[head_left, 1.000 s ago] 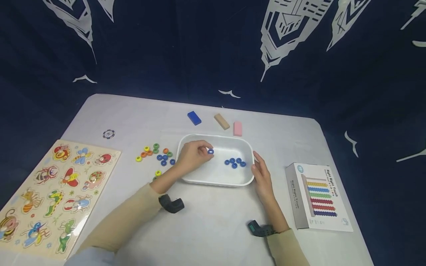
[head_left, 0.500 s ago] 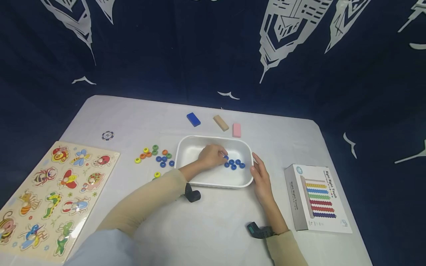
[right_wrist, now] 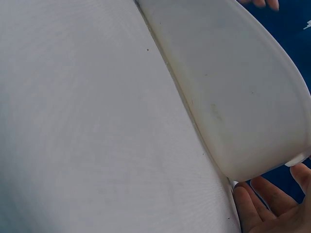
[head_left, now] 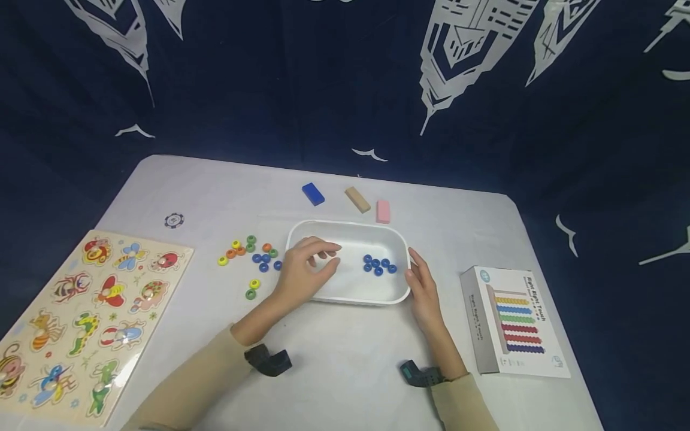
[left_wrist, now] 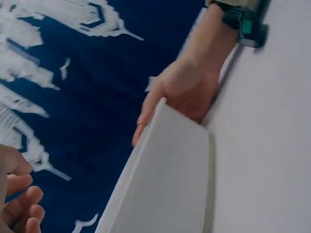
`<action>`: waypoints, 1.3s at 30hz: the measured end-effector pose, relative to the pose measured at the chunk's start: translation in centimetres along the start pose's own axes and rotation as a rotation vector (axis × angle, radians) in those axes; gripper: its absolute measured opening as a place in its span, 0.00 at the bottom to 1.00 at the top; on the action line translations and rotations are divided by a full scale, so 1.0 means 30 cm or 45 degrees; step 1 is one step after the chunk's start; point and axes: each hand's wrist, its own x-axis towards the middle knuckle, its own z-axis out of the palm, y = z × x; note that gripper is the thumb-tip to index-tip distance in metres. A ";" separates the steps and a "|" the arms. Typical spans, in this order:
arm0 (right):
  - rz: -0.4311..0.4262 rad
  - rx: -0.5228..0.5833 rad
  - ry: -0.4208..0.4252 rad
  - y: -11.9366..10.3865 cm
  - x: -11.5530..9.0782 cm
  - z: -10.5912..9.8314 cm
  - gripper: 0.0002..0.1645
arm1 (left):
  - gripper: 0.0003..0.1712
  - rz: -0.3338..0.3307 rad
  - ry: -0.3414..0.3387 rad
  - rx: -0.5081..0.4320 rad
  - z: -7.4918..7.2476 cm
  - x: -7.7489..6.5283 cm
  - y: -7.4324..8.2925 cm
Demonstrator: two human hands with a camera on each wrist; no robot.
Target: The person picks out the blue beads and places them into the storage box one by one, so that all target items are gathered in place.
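In the head view, my left hand [head_left: 307, 269] hovers over the left end of a white tray [head_left: 334, 293], thumb and fingers apart, with nothing between them. Several blue beads [head_left: 379, 263] sit together in the tray's right half. My right hand [head_left: 424, 293] rests against the tray's right end; in the right wrist view its fingers [right_wrist: 274, 196] lie along the outer wall, and the thumb tip is near the rim. Left of the tray lie loose beads: blue [head_left: 263, 267], orange [head_left: 231, 254], green [head_left: 251, 239] and yellow [head_left: 255, 284]. One blue bead is close beside the left hand.
Behind the tray lie a blue block [head_left: 313, 194], a tan block [head_left: 358, 199] and a pink block [head_left: 383, 211]. An insect puzzle board [head_left: 91, 323] covers the left side, near a round chip [head_left: 174, 220]. A white box [head_left: 517, 323] stands at right.
My left hand carried a blue bead to the group in the tray and let it go there. It has since drawn back left. My right hand has stayed at the tray's end.
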 end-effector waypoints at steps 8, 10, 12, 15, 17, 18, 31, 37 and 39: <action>0.015 0.019 0.006 0.000 -0.002 -0.006 0.27 | 0.13 -0.167 0.442 -0.111 -0.200 -0.124 -0.144; 0.016 0.027 0.002 0.004 -0.001 -0.005 0.27 | 0.13 -0.235 0.517 -0.082 -0.230 -0.152 -0.187; 0.010 0.033 -0.005 0.007 0.000 -0.004 0.28 | 0.13 -0.289 0.570 -0.053 -0.249 -0.175 -0.222; 0.009 0.040 -0.005 0.008 -0.001 -0.002 0.28 | 0.12 -0.331 0.602 -0.024 -0.255 -0.194 -0.265; 0.012 0.041 -0.006 0.007 -0.002 -0.002 0.27 | 0.12 -0.348 0.598 -0.011 -0.250 -0.201 -0.286; 0.018 0.039 -0.005 0.005 -0.002 -0.001 0.27 | 0.12 -0.357 0.587 -0.003 -0.245 -0.202 -0.295; 0.023 0.034 -0.003 0.004 -0.004 -0.005 0.27 | 0.17 -0.435 0.351 0.456 -0.177 -0.205 -0.368; -0.013 0.022 0.018 0.084 0.016 -0.003 0.26 | 0.16 -0.405 0.309 0.562 -0.172 -0.206 -0.379; -0.020 0.022 0.018 0.098 0.019 -0.002 0.26 | 0.14 -0.394 0.318 0.559 -0.175 -0.203 -0.368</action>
